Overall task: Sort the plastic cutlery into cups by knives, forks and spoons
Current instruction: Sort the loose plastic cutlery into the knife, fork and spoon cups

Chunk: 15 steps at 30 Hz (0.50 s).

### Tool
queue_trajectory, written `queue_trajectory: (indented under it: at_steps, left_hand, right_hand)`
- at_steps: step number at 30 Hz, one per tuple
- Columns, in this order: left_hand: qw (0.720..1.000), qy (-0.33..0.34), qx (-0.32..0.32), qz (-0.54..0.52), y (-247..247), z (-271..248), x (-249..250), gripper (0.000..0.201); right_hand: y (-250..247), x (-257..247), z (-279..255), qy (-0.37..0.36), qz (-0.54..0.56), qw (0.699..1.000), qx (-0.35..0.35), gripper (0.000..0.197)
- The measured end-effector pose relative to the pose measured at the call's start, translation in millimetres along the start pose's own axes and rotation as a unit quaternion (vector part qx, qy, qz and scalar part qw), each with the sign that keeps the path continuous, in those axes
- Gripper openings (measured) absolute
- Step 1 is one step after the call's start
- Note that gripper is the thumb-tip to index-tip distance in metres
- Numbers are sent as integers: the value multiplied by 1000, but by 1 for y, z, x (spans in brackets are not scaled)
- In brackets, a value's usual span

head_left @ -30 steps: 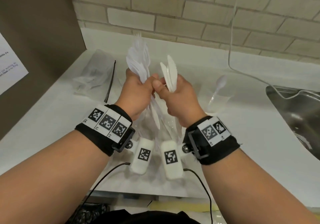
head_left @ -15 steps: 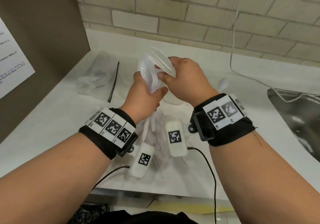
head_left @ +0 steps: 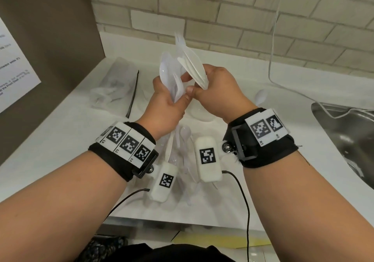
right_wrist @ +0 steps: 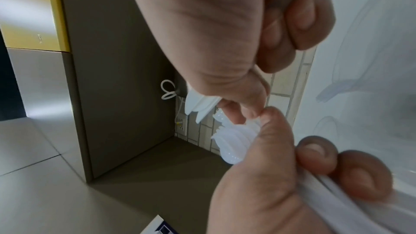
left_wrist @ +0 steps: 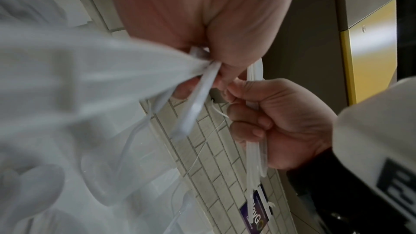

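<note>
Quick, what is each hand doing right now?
Left hand: grip closed around a mixed bundle of white cutlery.
Right hand: grip closed on a stack of white knives.

A white counter (head_left: 60,132) is seen; loose plastic cutlery (head_left: 185,138) lies below the hands, a clear bag (head_left: 113,83) to their left.

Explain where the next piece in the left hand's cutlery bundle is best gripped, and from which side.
Pinch a head of the cutlery bundle where it fans above the left hand, coming from the right. That fist wraps the middles, and the right hand, holding knives, has only thumb and forefinger free.
</note>
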<state>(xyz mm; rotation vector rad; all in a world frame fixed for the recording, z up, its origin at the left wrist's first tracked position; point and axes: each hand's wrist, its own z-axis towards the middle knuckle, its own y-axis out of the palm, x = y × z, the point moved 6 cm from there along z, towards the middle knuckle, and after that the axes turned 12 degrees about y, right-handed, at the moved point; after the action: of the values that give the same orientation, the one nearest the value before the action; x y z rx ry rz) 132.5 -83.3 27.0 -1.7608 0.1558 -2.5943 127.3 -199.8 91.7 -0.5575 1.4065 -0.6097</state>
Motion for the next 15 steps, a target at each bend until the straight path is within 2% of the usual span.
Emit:
queue_trajectory:
  at_steps: [4,9,13,15]
  left_hand:
    - [999,-11,-22,-42,2,0,-3,49]
    - [998,2,-43,-40,5,-2,-7,48]
    - [998,2,-43,-42,7,-2,-8,59]
    - [999,10,-44,-30,7,-1,-8,55]
  right_hand:
    - [2,1,0,-6,-17,1000,11,21]
    - [1,-1,2,-17,-29,999,10,14]
    - [4,0,2,-17,-46,999,-7,13]
    - [4,0,3,-14,-49,999,-5,14]
